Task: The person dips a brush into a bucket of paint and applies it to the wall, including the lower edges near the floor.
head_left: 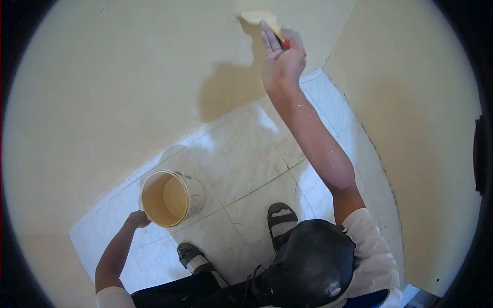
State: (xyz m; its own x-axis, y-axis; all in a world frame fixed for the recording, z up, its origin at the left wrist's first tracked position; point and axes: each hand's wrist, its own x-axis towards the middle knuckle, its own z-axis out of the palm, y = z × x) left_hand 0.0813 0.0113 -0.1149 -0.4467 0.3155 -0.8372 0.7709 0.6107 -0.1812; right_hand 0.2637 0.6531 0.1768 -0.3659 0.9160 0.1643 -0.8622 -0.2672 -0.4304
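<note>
My right hand [284, 54] is raised at the wall [128, 72], its fingers closed around a paintbrush [261, 18]. Cream paint coats the brush head, which lies at or very close to the wall surface; the handle shows red and black. Lower left, my left hand [138, 219] grips the rim side of a paint bucket [196, 196]. The bucket's mouth faces up toward me, and cream paint shows inside. Part of my left hand's grip is hidden by the bucket's edge.
Pale marble-look tiles [246, 174] cover the floor, with white specks along the wall's foot. A second wall [405, 128] meets the first at a corner on the right. My sandalled feet [282, 220] stand on the tiles below the bucket and arm.
</note>
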